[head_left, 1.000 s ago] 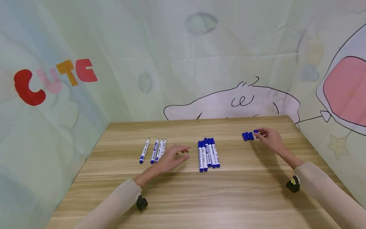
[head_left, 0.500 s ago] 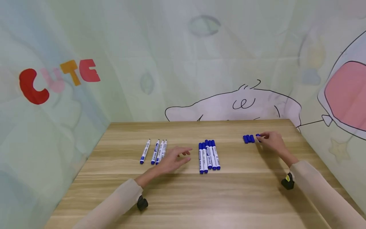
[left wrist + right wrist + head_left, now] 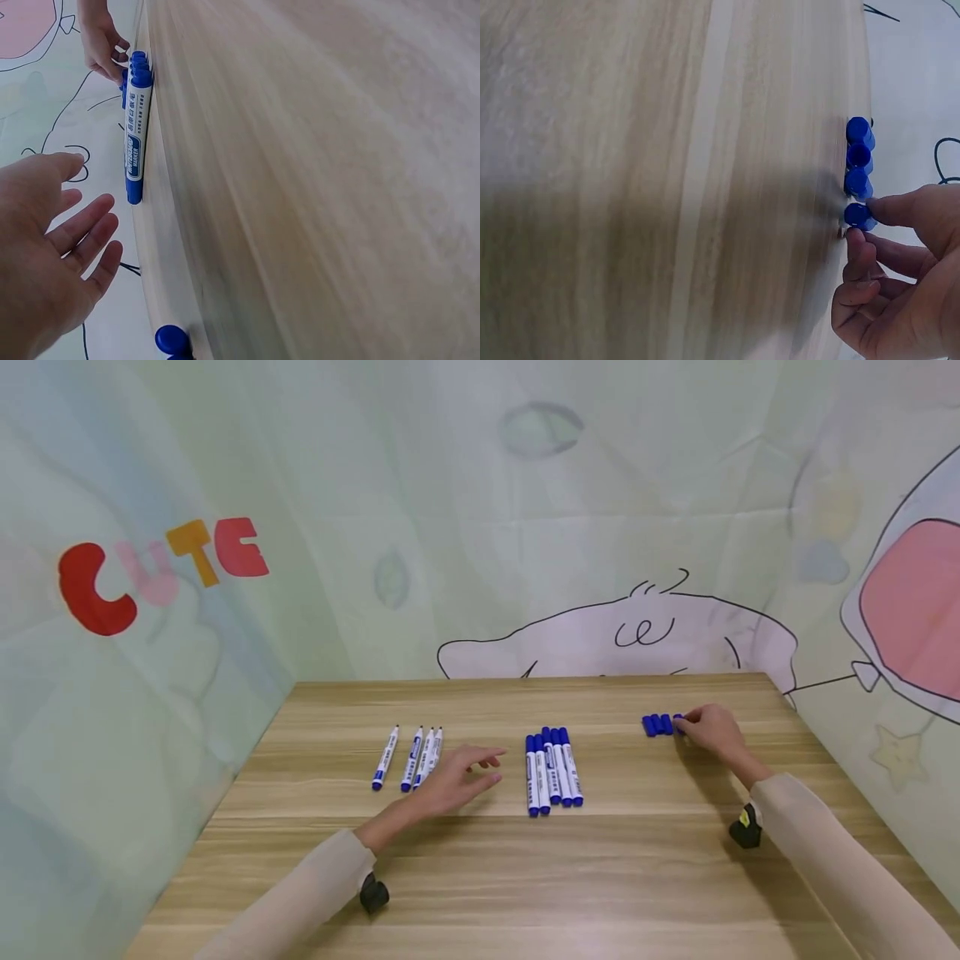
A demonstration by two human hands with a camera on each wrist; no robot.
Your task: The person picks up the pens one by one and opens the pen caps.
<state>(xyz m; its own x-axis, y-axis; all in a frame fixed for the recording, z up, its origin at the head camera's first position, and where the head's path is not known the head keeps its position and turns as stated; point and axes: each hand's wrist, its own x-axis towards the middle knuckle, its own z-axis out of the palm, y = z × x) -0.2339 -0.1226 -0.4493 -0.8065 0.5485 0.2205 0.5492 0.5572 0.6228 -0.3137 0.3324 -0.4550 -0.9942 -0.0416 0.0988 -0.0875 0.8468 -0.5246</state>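
Pinching a blue cap (image 3: 858, 216) that looks light, stiff and slick, the right hand (image 3: 708, 728) sensibly takes its sides, while the left hand (image 3: 455, 779) hangs empty, fingers (image 3: 91, 241) relaxed.

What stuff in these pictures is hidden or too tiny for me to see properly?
- Head view, rightmost uncapped marker: lower end hidden by the left hand.
- Head view, capped markers: print too small to read.
- Head view, pinched blue cap: partly hidden by the right hand.
- Head view, balloon drawing: cut off by the right edge.
- Left wrist view, lowest blue marker end: cut off by the bottom edge.
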